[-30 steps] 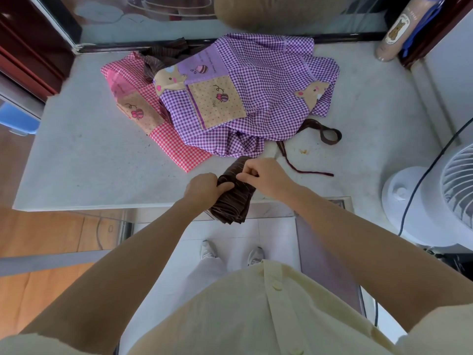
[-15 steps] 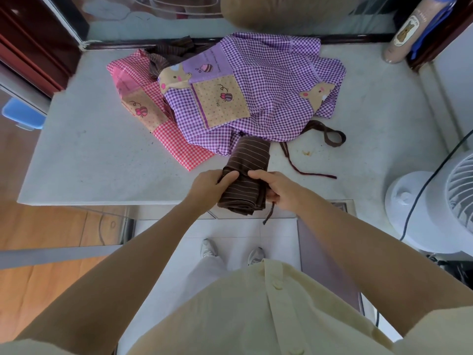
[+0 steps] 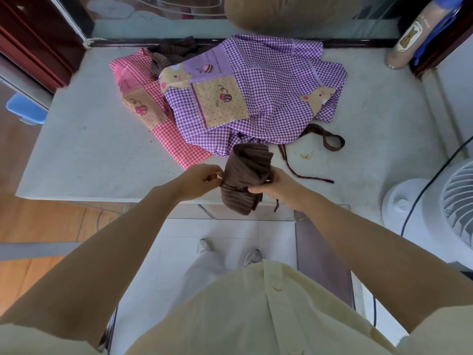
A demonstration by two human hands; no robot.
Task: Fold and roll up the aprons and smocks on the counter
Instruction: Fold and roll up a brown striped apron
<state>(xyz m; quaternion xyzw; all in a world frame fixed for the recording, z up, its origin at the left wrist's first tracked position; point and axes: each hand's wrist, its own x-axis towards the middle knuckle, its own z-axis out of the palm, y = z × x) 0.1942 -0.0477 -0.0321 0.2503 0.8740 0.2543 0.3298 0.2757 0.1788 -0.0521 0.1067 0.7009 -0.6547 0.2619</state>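
A cream button-front shirt (image 3: 256,316) filled the near edge, cut off by the frame. Two pale shoes (image 3: 204,245) on white floor tiles showed partly beyond it. Both bare forearms reached forward to the near edge of a pale grey stone counter (image 3: 89,155). There a rolled dark brown pin-striped apron (image 3: 245,175) stood roughly on end, its lower end hanging past the counter edge. The left hand (image 3: 202,180) pinched a bit of brown cloth at the roll's left side between thumb and fingertips. The right hand (image 3: 279,187) grasped the roll from the right, thumb laid across its front; its fingers were hidden behind the cloth. A thin brown tie (image 3: 276,206) dangled below that hand. Whether it joined the longer brown strap (image 3: 282,153) lying on the counter to the right could not be told.

Farther back, a purple gingham smock with a bee pocket (image 3: 271,93) lay crumpled over a pink gingham smock (image 3: 176,149), hiding most of it. Behind them, more brown striped fabric (image 3: 174,48) showed only in part. A white electric fan (image 3: 435,201) was cut off at the right. A beige rolled bundle (image 3: 401,44) stood at the far right corner, its top out of frame.
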